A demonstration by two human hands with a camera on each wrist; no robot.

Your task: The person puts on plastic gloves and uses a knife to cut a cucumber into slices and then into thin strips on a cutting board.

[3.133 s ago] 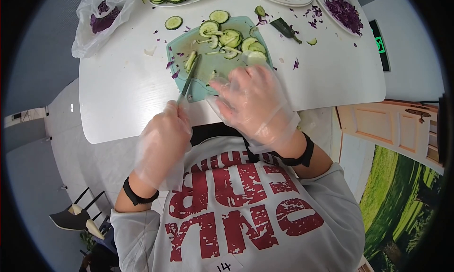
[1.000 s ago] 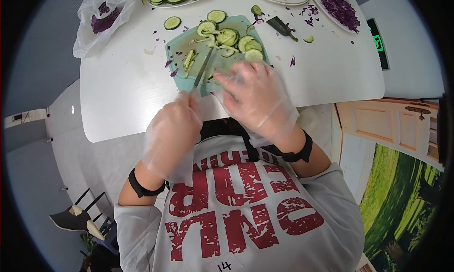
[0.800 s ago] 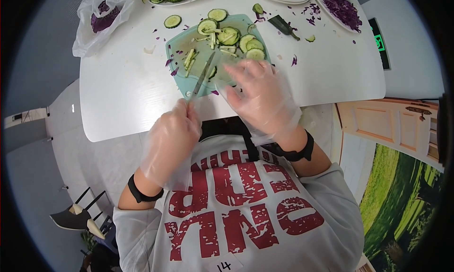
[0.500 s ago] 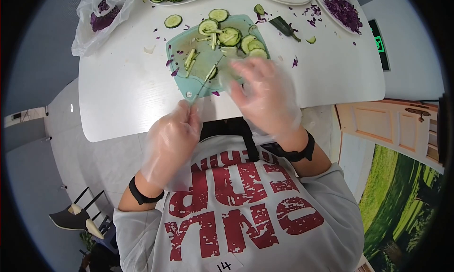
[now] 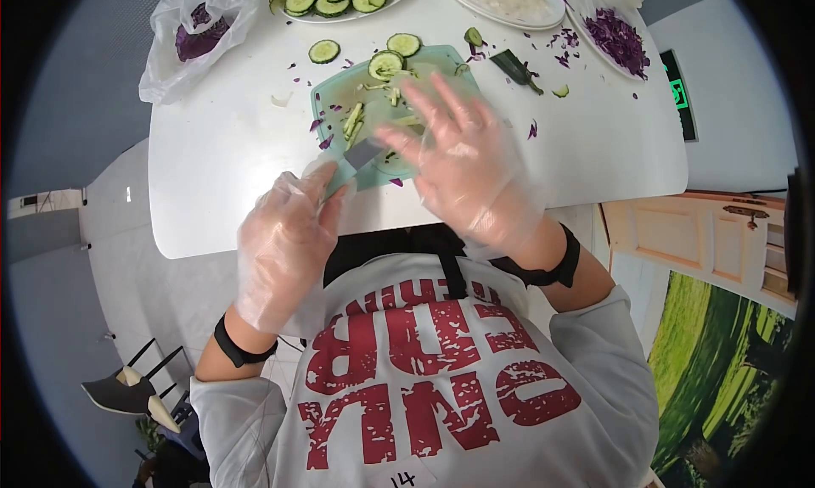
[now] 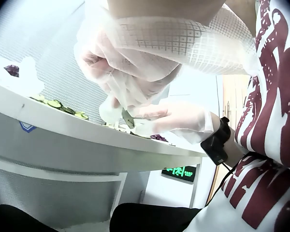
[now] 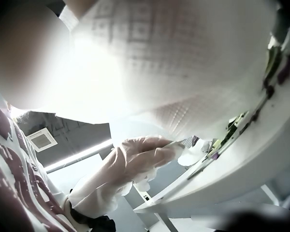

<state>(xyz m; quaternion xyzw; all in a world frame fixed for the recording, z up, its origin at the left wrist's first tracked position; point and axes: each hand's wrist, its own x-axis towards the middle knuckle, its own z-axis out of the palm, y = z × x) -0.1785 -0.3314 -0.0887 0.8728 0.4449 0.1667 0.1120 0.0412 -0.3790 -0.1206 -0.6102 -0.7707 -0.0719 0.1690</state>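
Knife: over the near left of the board, at 7 o'clock, its grey blade (image 5: 363, 154) turned broad side up, tip hidden by the right hand.
Left hand (image 5: 284, 242): fingers clamped round the knife's handle.
Right hand (image 5: 475, 170): fingers apart, spread over the board and blurred; any contact beneath cannot be told.
Cutting board (image 5: 335, 89): green, its near end just short of the table's near edge at 6 o'clock.
Table (image 5: 221, 165): white top reaching widely from the board towards 9 and 3 o'clock.
Far side: slice plate (image 5: 399, 0) at 11 o'clock, white-shred plate (image 5: 543, 23) at 1, purple-shred plate (image 5: 603, 59) at 2, plastic bag (image 5: 165, 68) at 10.
Cucumber slices (image 5: 387, 64): round, pale green, dark-rimmed, at the board's 12 o'clock edge.
Cucumber strips (image 5: 353, 121): thin, bunched at 9 o'clock on the board.
Cucumber end (image 5: 514, 68): dark green, on the table at 2 o'clock.
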